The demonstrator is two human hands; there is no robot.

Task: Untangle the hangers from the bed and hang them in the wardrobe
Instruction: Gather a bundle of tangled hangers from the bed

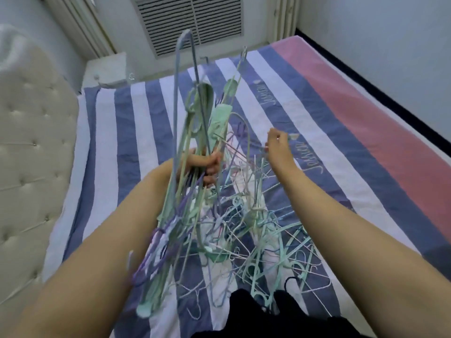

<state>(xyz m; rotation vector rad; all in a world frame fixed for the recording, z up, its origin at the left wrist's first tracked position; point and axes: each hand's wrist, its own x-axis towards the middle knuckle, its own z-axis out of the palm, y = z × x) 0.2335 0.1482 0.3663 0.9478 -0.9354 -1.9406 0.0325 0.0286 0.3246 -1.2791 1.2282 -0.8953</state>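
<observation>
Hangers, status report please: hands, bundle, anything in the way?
Left hand grips hanger bundle. Right hand pinches one thin hanger. Tangled pile on bed.

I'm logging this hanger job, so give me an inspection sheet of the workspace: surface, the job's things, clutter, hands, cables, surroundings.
Surface: bed with a blue and white striped sheet and a pink band along its far side.
Job's things: bundle of hangers lifted upright; tangled pile of hangers lying on the sheet, some strands running up into the bundle.
Clutter: nothing seen besides the hangers.
Hands: left hand grips the bundle, fingers curled round it; right hand pinches a thin hanger wire above the pile.
Cables: nothing seen.
Surroundings: tufted headboard on the left, white bedside table, louvred vent in the far wall; no wardrobe in view.
</observation>
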